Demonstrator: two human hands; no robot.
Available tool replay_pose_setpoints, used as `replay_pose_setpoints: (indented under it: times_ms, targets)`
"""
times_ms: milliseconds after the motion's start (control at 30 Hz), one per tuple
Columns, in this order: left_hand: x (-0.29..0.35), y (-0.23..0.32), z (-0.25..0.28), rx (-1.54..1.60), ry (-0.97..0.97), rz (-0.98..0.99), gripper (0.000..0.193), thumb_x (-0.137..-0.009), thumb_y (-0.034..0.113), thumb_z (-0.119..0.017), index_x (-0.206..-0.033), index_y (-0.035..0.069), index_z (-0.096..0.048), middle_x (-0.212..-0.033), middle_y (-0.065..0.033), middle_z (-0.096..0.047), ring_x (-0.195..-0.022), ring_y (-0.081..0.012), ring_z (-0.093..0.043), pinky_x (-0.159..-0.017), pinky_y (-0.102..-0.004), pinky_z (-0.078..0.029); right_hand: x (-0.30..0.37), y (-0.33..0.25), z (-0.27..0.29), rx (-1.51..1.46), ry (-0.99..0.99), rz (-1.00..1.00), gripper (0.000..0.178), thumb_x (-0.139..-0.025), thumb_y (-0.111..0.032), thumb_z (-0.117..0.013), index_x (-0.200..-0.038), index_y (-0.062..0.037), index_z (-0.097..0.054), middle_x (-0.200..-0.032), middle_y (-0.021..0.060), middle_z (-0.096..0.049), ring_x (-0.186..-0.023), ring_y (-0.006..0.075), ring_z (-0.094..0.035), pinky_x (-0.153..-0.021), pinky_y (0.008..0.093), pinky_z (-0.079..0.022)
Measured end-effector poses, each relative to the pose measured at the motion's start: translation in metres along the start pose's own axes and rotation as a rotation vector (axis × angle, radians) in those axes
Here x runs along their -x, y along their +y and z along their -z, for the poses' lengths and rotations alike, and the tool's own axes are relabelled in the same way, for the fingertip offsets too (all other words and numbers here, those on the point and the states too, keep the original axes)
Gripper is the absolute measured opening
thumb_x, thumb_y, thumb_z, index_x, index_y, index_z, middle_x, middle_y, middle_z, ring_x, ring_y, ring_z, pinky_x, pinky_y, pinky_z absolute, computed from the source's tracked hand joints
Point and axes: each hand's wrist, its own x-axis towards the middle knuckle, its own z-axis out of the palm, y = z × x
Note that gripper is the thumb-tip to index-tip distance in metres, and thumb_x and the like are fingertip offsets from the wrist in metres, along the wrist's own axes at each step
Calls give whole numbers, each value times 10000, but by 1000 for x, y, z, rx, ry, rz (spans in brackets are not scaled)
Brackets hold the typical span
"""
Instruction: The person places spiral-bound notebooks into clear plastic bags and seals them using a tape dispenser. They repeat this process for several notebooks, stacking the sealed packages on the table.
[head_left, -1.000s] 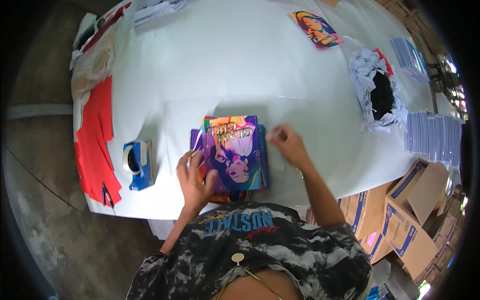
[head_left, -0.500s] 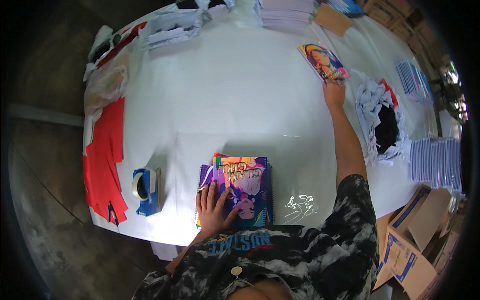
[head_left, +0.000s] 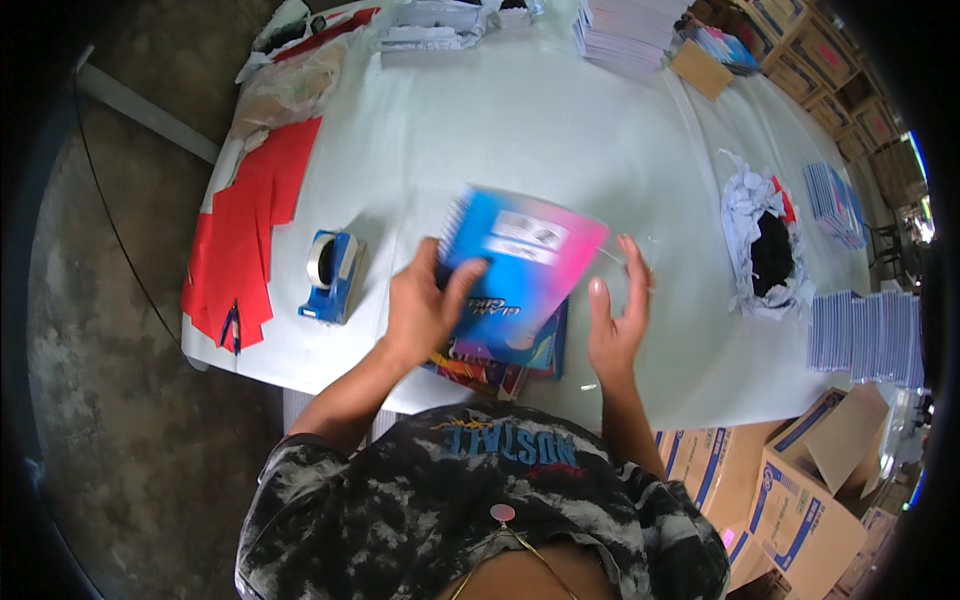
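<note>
A spiral notebook (head_left: pixel 535 270) with a blue and pink cover and white label patches is held up, tilted and blurred by motion. My left hand (head_left: pixel 420 305) grips its left side near the wire binding, thumb on top. Beside the notebook's right edge is my right hand (head_left: pixel 620 325), open with thumb and fingers apart. Whether it touches the edge, I cannot tell. Beneath, a stack of colourful notebooks (head_left: pixel 480 372) lies at the table's near edge, mostly covered by the held one.
A blue tape dispenser (head_left: pixel 335 278) stands left of my left hand. Red sheets (head_left: pixel 240 235) and a dark pen (head_left: pixel 232 328) lie at the left edge. Torn white wrapping (head_left: pixel 745 240) and notebook stacks (head_left: pixel 865 335) line the right side. Cardboard boxes (head_left: pixel 800 510) sit lower right.
My right hand has come back from the colourful notebook at the far right, which is gone from there. My left hand, earlier flat on the stack, now holds a notebook up. The view has shifted.
</note>
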Motion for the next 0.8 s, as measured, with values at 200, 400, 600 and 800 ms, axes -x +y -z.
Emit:
replay_pose_setpoints:
  times_ms: [200, 400, 600, 800]
  targets:
    - [1, -177, -63, -361, -70, 47, 856, -698, 488, -723, -1213, -106, -384, -1034, -276, -581, -958, -341, -600, -818, -373, -482, 84, 77, -26, -381, -273, -877, 598, -819, -361, -655, -1107, 113, -431, -1036, 187, -576, -934, 217, -577, -805, 328, -460]
    - [-3, -154, -59, 150, -284, 406, 889, -690, 477, -734, -1207, -157, -385, -1071, -272, -578, -924, -284, -623, -786, -337, -512, 61, 73, -33, -493, -294, -1110, 546, -739, -347, -740, -1003, 77, -518, -924, 156, -610, -797, 173, -618, -671, 308, -502]
    - [5, -142, -52, 481, -329, 477, 795, -715, 405, -739, -1194, -139, -413, -1047, -228, -586, -895, -270, -618, -778, -348, -516, 78, 47, -50, -692, -277, -829, 481, -672, -159, -778, -1038, 51, -546, -891, 113, -635, -766, 167, -621, -700, 302, -502]
    - [41, -107, -13, 703, -326, 80, 712, -726, 196, -754, -1282, -9, -358, -1175, -139, -522, -1060, -222, -533, -897, -344, -449, 92, 13, -2, -681, -328, -492, 834, -588, -120, -819, -1265, 23, -355, -1165, 127, -511, -1059, 190, -513, -923, 330, -413]
